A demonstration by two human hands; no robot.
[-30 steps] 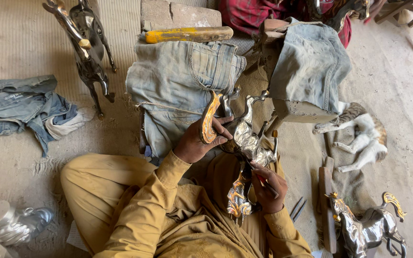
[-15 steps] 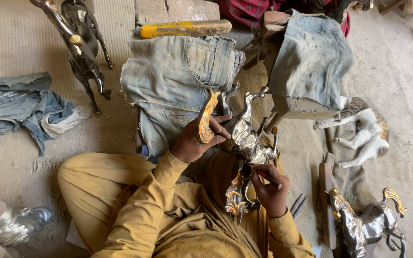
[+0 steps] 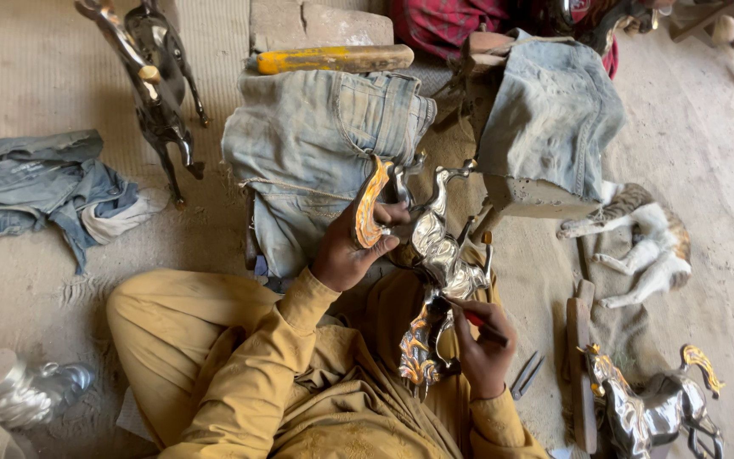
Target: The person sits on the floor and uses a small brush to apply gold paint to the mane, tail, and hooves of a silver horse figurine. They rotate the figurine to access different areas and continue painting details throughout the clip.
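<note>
A shiny silver horse figurine (image 3: pixel 437 255) with gold-toned tail and mane lies across my lap. My left hand (image 3: pixel 346 251) grips it at the curved golden tail (image 3: pixel 369 204) and holds it up. Lower down, my right hand (image 3: pixel 482 348) is closed on a thin red-handled tool (image 3: pixel 479 321) whose tip meets the figurine's body. I sit cross-legged in mustard-yellow clothes on a sandy floor.
Worn denim covers a block (image 3: pixel 324 149) and a stand (image 3: pixel 550 119) ahead of me. A dark horse figurine (image 3: pixel 159 93) stands at the far left, another silver one (image 3: pixel 652 408) lies at the lower right. A cat (image 3: pixel 639 242) lies to the right. A yellow-handled tool (image 3: pixel 333 59), denim rags (image 3: pixel 44 187) and pliers (image 3: pixel 527 376) are around.
The view has shifted slightly. My left hand has tilted the figurine a little; my right hand keeps the tool against its body.
</note>
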